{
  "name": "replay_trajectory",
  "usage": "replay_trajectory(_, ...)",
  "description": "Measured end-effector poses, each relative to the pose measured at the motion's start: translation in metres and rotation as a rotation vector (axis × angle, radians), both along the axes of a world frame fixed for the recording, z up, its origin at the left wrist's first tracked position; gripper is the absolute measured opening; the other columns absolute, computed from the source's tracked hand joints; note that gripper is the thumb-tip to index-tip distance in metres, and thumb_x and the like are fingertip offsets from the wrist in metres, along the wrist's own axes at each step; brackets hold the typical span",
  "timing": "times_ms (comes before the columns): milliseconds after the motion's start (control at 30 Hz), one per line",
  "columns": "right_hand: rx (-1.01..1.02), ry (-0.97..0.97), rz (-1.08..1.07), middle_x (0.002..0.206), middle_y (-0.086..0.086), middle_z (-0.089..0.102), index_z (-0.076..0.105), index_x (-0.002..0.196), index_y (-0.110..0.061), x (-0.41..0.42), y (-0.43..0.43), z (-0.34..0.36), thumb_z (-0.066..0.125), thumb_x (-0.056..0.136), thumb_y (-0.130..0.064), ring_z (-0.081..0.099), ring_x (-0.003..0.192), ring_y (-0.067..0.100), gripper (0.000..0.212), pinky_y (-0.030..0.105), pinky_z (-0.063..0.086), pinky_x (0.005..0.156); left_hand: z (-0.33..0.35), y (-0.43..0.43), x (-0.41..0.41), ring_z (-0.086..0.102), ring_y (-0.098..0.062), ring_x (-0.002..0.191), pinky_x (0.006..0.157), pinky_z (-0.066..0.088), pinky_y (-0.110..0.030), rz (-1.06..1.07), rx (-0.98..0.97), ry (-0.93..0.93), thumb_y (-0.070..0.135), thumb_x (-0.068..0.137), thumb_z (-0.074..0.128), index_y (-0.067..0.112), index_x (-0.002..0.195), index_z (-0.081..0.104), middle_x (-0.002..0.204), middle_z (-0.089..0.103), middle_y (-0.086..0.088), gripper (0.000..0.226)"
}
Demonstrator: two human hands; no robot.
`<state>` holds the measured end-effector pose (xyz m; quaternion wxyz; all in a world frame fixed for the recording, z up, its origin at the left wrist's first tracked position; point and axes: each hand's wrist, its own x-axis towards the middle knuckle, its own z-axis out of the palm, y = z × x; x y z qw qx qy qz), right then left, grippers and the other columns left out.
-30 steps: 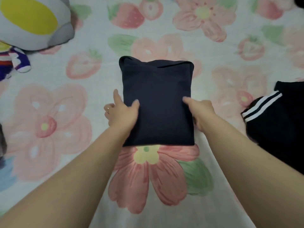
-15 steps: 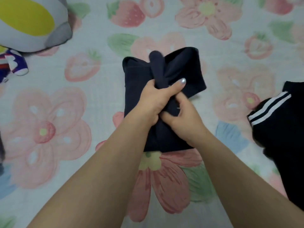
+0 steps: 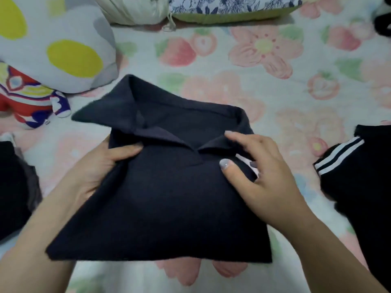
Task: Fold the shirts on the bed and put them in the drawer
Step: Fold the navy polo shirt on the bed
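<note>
Here, the dark navy folded shirt (image 3: 169,197) lies at the middle of the bed (image 3: 275,92), whose sheet is printed with pink flowers and strawberries. The shirt's collar end points toward the far edge, and the collar stands partly raised. We hold it from both sides. Our left hand (image 3: 95,166) grips the left edge, thumb on top of the cloth and the fingers hidden underneath. Our right hand (image 3: 268,176) grasps the right side by the collar: the thumb presses down on the top layer, the forefinger rests on the collar flap, and the other fingers (image 3: 255,163) curl round the flap's edge.

At the right edge of the bed lies a black garment with white stripes (image 3: 364,176), apart from the shirt. At the left edge sits a heap of dark clothing (image 3: 12,187). Toward the far left corner rest a grey plush cushion with yellow ovals (image 3: 63,49) and, just beside it, a red, white and blue plush toy (image 3: 25,100). Along the far edge lie a cream pillow (image 3: 131,9) and a white pillow with blue floral print (image 3: 232,7).
</note>
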<state>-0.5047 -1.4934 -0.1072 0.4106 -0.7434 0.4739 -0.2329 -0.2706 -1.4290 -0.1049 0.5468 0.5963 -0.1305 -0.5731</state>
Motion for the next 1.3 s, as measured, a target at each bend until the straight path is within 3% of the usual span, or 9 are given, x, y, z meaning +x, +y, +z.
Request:
replay_trajectory(133,0.136,0.340,0.182,0.123,-0.004,0.045,0.049,0.133,-0.029,0.019,0.031,-0.053,0.059,0.087,-0.036,0.047,0.119,0.016,0.048,0.029,0.039,0.097,-0.079,0.056,0.022,0.068,-0.023,0.089,0.078,0.056,-0.034,0.104,0.367,-0.158,-0.009,0.086,0.054,0.005,0.119,0.056,0.109,0.068,-0.010,0.036)
replay_trajectory(233,0.409,0.472,0.112,0.130,0.006,0.051,0.045,0.136,-0.018,0.018,0.057,-0.096,0.061,0.088,-0.029,0.052,0.115,0.023,0.052,0.031,0.041,0.095,-0.127,0.093,0.026,0.058,-0.032,0.101,0.087,0.047,-0.045,0.189,0.533,-0.516,-0.001,0.087,0.060,0.011,0.125,0.046,0.103,0.063,-0.016,0.042)
replay_trajectory(400,0.757,0.132,-0.295,0.079,-0.001,0.063,0.064,0.107,-0.013,0.022,0.084,-0.120,0.063,0.089,-0.025,0.060,0.079,0.017,0.021,0.034,0.049,0.073,-0.139,0.119,0.000,0.053,-0.028,0.094,0.073,0.036,-0.034,0.113,0.632,-0.939,0.029,0.085,0.068,0.008,0.106,0.058,0.086,0.059,-0.004,0.031)
replay_trajectory(567,0.563,0.062,-0.339,0.075,0.007,0.063,0.065,0.089,-0.010,0.047,0.088,-0.119,0.064,0.087,-0.019,0.059,0.077,0.028,0.008,0.043,0.049,0.077,-0.136,0.128,-0.016,0.047,-0.030,0.074,0.062,0.029,-0.033,0.099,0.665,-1.039,0.023,0.092,0.057,0.006,0.077,0.049,0.078,0.054,-0.011,0.025)
replay_trajectory(667,0.578,-0.045,-0.443,0.087,0.014,0.070,0.066,0.085,-0.011,0.053,0.083,-0.111,0.063,0.089,-0.017,0.064,0.084,0.030,0.008,0.043,0.051,0.081,-0.131,0.133,-0.007,0.045,-0.029,0.071,0.060,0.029,-0.034,0.095,0.625,-1.176,0.019,0.095,0.051,0.001,0.082,0.057,0.085,0.058,-0.019,0.023)
replay_trajectory(800,0.607,-0.121,-0.503,0.085,0.005,0.071,0.068,0.080,-0.018,0.049,0.079,-0.105,0.051,0.092,-0.009,0.064,0.079,0.020,0.023,0.035,0.052,0.070,-0.128,0.133,0.001,0.057,-0.034,0.089,0.071,0.036,-0.034,0.056,0.556,-1.097,0.022,0.093,0.057,0.004,0.109,0.062,0.091,0.064,-0.015,0.025)
replay_trajectory(967,0.943,-0.100,-0.322,0.075,-0.005,0.073,0.070,0.081,-0.016,0.045,0.084,-0.117,0.043,0.096,-0.003,0.066,0.065,0.007,0.034,0.017,0.049,0.053,-0.139,0.124,-0.007,0.054,-0.029,0.089,0.072,0.034,-0.030,0.082,0.569,-0.989,0.023,0.089,0.062,0.003,0.098,0.063,0.089,0.061,-0.010,0.021)
replay_trajectory(1100,1.077,-0.143,-0.271,0.093,0.009,0.075,0.072,0.091,-0.008,0.044,0.081,-0.125,0.049,0.098,-0.014,0.071,0.083,0.018,0.025,0.029,0.056,0.071,-0.143,0.124,-0.007,0.047,-0.020,0.067,0.060,0.034,-0.029,0.245,0.471,-0.811,0.016,0.088,0.063,0.012,0.069,0.051,0.066,0.050,-0.001,0.023)
replay_trajectory(1300,0.930,-0.081,-0.315,0.109,0.031,0.064,0.066,0.089,0.006,0.047,0.088,-0.137,0.049,0.097,-0.014,0.061,0.108,0.041,0.028,0.045,0.049,0.092,-0.144,0.136,-0.004,0.044,-0.011,0.058,0.058,0.038,-0.025,0.315,0.427,-0.619,0.018,0.089,0.063,0.017,0.069,0.056,0.063,0.052,0.000,0.022)
